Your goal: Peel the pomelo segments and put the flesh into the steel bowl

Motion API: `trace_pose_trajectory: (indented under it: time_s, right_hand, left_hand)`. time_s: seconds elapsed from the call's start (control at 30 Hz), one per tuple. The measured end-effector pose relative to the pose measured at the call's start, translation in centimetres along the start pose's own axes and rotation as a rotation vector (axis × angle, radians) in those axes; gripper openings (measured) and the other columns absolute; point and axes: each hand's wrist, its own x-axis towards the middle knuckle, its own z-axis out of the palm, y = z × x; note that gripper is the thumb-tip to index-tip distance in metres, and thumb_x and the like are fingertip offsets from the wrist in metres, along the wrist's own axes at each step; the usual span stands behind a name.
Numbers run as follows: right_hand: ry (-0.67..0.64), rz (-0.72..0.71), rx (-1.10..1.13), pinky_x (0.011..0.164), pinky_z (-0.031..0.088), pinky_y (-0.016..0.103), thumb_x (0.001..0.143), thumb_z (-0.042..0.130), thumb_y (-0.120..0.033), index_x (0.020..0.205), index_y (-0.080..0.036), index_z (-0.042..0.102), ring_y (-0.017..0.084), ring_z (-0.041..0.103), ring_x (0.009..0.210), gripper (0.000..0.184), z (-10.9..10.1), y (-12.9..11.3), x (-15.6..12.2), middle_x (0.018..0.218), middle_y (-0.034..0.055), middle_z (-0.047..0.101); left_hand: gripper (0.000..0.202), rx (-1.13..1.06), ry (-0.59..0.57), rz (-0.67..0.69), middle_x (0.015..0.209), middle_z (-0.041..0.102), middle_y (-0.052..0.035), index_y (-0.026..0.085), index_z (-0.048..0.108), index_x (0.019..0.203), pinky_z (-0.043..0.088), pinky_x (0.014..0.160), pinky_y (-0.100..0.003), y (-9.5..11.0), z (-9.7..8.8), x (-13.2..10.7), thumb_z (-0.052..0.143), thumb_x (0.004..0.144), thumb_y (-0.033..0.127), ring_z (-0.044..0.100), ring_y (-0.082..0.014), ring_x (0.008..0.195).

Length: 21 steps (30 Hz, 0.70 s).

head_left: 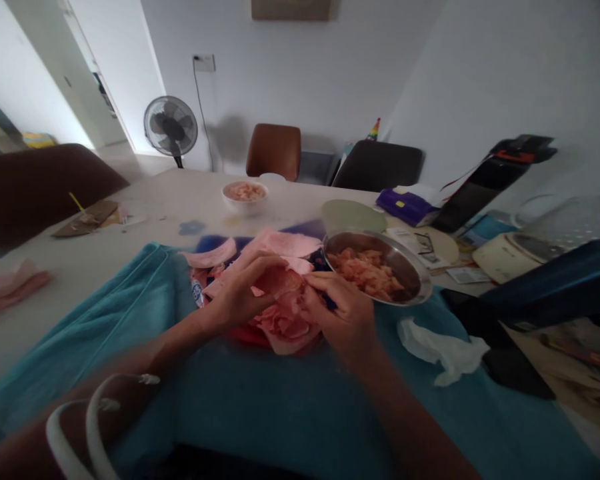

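Observation:
A pink pomelo segment (280,283) is in my left hand (247,288), whose fingers and thumb curve round it. The fingertips of my right hand (343,308) are pinched together at the segment's right edge, on its thin skin. Beneath both hands lies a pile of pink peel and membrane scraps (285,323), on a red and blue printed bag (200,290). Thick curved rind pieces (295,245) rest behind the hands. Just right of my right hand stands a steel bowl (420,283) with peeled pomelo flesh (367,270) in it.
A teal towel (125,313) covers the near table. Farther back are a white bowl of flesh (245,192) and a green plate (353,217). To the right lie a crumpled tissue (445,350), a black phone-like slab (510,360), a blue bottle (555,287) and a black bottle (480,190).

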Motion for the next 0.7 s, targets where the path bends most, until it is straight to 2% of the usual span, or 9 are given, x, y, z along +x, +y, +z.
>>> trace_pose_trajectory:
  time_s: [0.1, 0.23, 0.37, 0.47, 0.6, 0.7]
  right_hand:
    - [0.034, -0.027, -0.083, 0.076, 0.059, 0.033, 0.089, 0.056, -0.017, 0.085, -0.025, 0.071, 0.020, 0.074, 0.081, 0.017, 0.2, -0.2, -0.3, 0.088, 0.0045, 0.079]
    - [0.049, 0.081, -0.052, 0.069, 0.055, 0.031, 0.086, 0.055, -0.019, 0.075, -0.026, 0.065, 0.017, 0.068, 0.069, 0.017, 0.3, -0.7, -0.3, 0.076, 0.0013, 0.074]
    - [0.041, 0.333, 0.120, 0.055, 0.049, 0.026, 0.078, 0.056, -0.022, 0.067, -0.025, 0.063, 0.013, 0.059, 0.055, 0.013, 0.1, -1.2, 0.1, 0.061, -0.0022, 0.065]
    - [0.012, 0.495, 0.295, 0.050, 0.049, 0.024, 0.076, 0.061, -0.026, 0.068, -0.024, 0.066, 0.013, 0.059, 0.053, 0.010, 0.0, -1.3, 0.3, 0.060, -0.0026, 0.064]
    - [-0.019, 0.594, 0.529, 0.053, 0.056, 0.026, 0.080, 0.071, -0.041, 0.076, -0.022, 0.072, 0.015, 0.065, 0.060, 0.019, 0.0, -1.1, 0.3, 0.068, -0.0002, 0.068]
    - [-0.089, 0.610, 0.635, 0.055, 0.058, 0.026, 0.076, 0.079, -0.040, 0.083, -0.022, 0.074, 0.014, 0.066, 0.060, 0.020, 0.0, -0.9, 0.3, 0.070, -0.0008, 0.069]
  left_hand:
    - [0.040, -0.008, -0.014, 0.002, 0.114, 0.070, -0.0071, 0.022, 0.060, 0.121, 0.054, 0.092, -0.036, 0.4, 0.2, 0.0, 0.066, 0.085, 0.008, 0.067, -0.0206, 0.109]
    - [0.038, -0.034, -0.023, -0.028, 0.113, 0.071, -0.0074, 0.022, 0.061, 0.120, 0.055, 0.093, -0.037, 0.8, 0.5, -0.1, 0.066, 0.085, 0.008, 0.067, -0.0212, 0.108]
    - [0.034, -0.077, -0.051, -0.048, 0.113, 0.072, -0.0089, 0.021, 0.063, 0.117, 0.056, 0.093, -0.037, 1.0, 0.4, -0.1, 0.070, 0.085, 0.013, 0.068, -0.0224, 0.108]
    - [0.032, -0.120, -0.093, -0.130, 0.115, 0.074, -0.0084, 0.021, 0.064, 0.118, 0.057, 0.091, -0.035, 1.1, 0.0, 0.1, 0.069, 0.087, 0.017, 0.069, -0.0211, 0.107]
    - [0.029, -0.161, -0.092, -0.226, 0.116, 0.075, -0.0074, 0.021, 0.065, 0.116, 0.057, 0.093, -0.034, 0.9, -0.7, 0.4, 0.069, 0.087, 0.019, 0.070, -0.0205, 0.107]
    - [0.028, -0.169, -0.093, -0.230, 0.114, 0.075, -0.0075, 0.020, 0.066, 0.114, 0.057, 0.094, -0.034, 0.7, -1.1, 0.6, 0.071, 0.087, 0.020, 0.070, -0.0204, 0.107]
